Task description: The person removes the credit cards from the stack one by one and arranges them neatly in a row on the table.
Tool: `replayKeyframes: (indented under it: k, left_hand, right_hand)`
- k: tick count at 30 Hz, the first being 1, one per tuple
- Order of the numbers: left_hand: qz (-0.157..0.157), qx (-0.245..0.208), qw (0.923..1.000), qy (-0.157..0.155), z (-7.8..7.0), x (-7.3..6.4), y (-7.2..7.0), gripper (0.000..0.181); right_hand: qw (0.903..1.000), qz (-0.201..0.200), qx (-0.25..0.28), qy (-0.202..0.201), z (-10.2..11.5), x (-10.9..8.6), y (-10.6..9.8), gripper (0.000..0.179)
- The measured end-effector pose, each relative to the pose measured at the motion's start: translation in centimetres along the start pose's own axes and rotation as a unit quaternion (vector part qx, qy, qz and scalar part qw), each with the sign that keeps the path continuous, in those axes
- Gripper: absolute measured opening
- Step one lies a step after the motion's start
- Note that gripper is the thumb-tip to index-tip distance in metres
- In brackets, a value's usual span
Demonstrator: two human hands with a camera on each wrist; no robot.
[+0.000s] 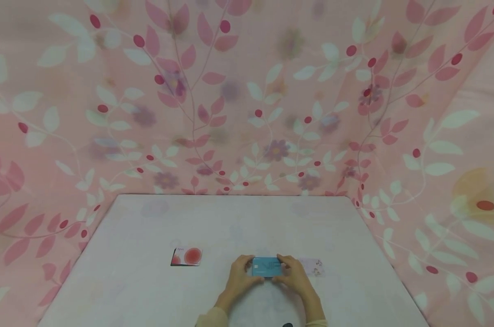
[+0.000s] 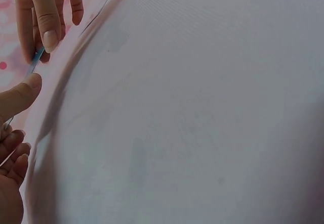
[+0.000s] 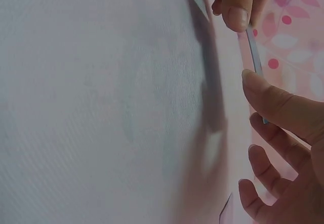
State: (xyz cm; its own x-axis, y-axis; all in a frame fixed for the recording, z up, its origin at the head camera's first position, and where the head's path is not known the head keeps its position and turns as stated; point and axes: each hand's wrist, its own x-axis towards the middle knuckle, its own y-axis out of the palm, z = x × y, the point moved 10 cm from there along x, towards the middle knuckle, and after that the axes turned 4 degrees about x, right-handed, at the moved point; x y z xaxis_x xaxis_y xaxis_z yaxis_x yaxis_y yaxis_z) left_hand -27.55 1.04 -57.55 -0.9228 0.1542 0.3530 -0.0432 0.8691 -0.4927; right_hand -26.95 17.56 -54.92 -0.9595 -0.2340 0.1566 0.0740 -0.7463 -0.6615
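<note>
A blue card [image 1: 266, 267] with large pale lettering and a small light square is held by both hands just above the white table, near its middle. My left hand [image 1: 241, 276] pinches its left end between thumb and fingers. At the other end, my right hand [image 1: 295, 275] pinches it the same way. Seen edge-on in the right wrist view, the blue card [image 3: 256, 57] is thin and spans between the two hands. In the left wrist view, only a bit of the blue card [image 2: 37, 56] shows between the fingers.
On the left of the table [image 1: 149, 295] lies a white card with red circles [image 1: 187, 256], a dark edge showing under it. A pale card with small flowers [image 1: 315, 267] lies right of my right hand, partly hidden. Pink leaf-patterned cloth [image 1: 239, 91] surrounds the table.
</note>
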Motion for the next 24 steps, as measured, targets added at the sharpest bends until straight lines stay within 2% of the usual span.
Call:
replayKeyframes:
  k: [3,11,14,21,24]
  left_hand:
    - [0.015,-0.003,0.9997,-0.018,0.2,0.2,0.8,0.067]
    - [0.017,0.027,0.9995,-0.003,-0.6,0.9,2.4,0.065]
    - [0.022,0.044,0.9987,-0.009,-0.8,1.1,3.0,0.064]
    - [0.037,0.082,0.9957,-0.024,-1.2,1.2,4.0,0.064]
    - [0.039,0.093,0.9946,-0.026,-1.4,1.3,4.2,0.062]
  right_hand:
    - [0.9999,0.007,0.006,0.005,-0.6,0.1,-0.3,0.069]
    - [0.9994,0.019,-0.004,0.029,-1.9,0.3,-1.3,0.068]
    - [0.9994,0.015,-0.005,0.032,-2.3,0.3,-1.7,0.068]
    - [0.9969,0.019,-0.01,0.076,-3.6,0.3,-2.1,0.067]
    - [0.9965,0.018,-0.015,0.081,-3.9,0.3,-2.2,0.067]
